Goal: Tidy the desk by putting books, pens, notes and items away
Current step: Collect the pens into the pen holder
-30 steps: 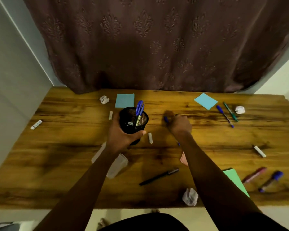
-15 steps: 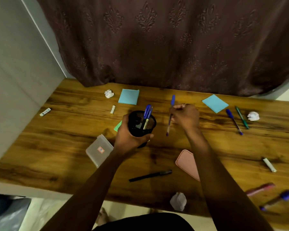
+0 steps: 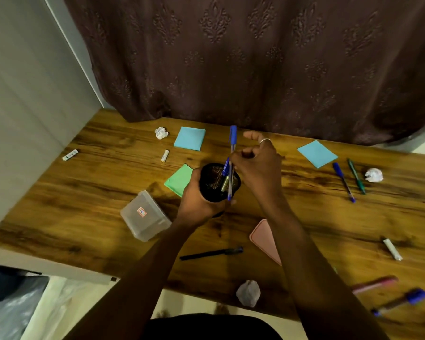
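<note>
Pen (image 3: 232, 146) handling: you are pinching the blue pen partway down its barrel with the right hand (image 3: 258, 168). Thumb and forefinger are closing on it while the other fingers are spreading loosely. The pen is standing almost upright, cap end up, with its lower end crossing the mouth of the black mesh cup (image 3: 212, 179). Whether the tip is already inside the rim cannot be told. You are wrapping the left hand (image 3: 196, 202) around the cup's wall and holding it over the middle of the table (image 3: 317, 204).

Judging by its look, the pen is going to handle as a light, stiff, smooth plastic rod. A loose pinch is likely to let it slip, so the mid-barrel grip is serving you well. The cup is probably light and rigid, with other pens leaning inside it, and a full wrap round the wall is suiting it.

Writing: a clear plastic box (image 3: 145, 217) is lying just beside the left wrist and showing a small red-bordered sticker. Its print is too small to read.
</note>
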